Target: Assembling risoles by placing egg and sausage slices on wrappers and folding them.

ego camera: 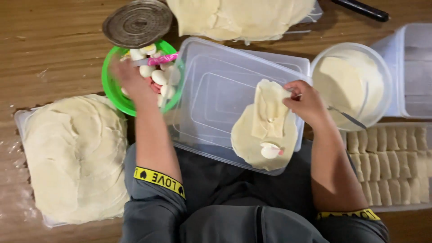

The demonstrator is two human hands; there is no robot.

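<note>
Left hand (128, 78) at about 10 o'clock, down inside the green bowl (110, 92); fingers are buried among the contents and motion-blurred, so cannot tell if it grips anything. The bowl holds white oval pieces (158, 76), a few reddish bits, and a pink-handled tool (159, 59) lying across the top.

Right hand (306, 101) at about 2 o'clock, fingers pinched closed on the upper edge of a round dough wrapper (265, 135). The top part of the wrapper is folded down over itself; a white oval piece with a pink bit (270, 150) sits on the lower half. The wrapper lies on an upturned clear plastic container (211, 94) at centre, resting across the person's lap.

Outward: at 3 o'clock a round clear tub of pale batter-like paste (346, 81) with a metal utensil (346, 116) leaning in it, just beside the right hand. At 4 o'clock a tray of folded dough rolls in rows (391, 162). At 9 o'clock a big stack of flat wrappers (74, 157) on a board. At 12 o'clock another wrapper stack (238, 15). At 11 o'clock a round metal lid (137, 22), touching the green bowl's rim. At 2 o'clock far edge, an empty clear box (416, 67). All on a wooden table (54, 45). Grey sleeves with yellow bands.
</note>
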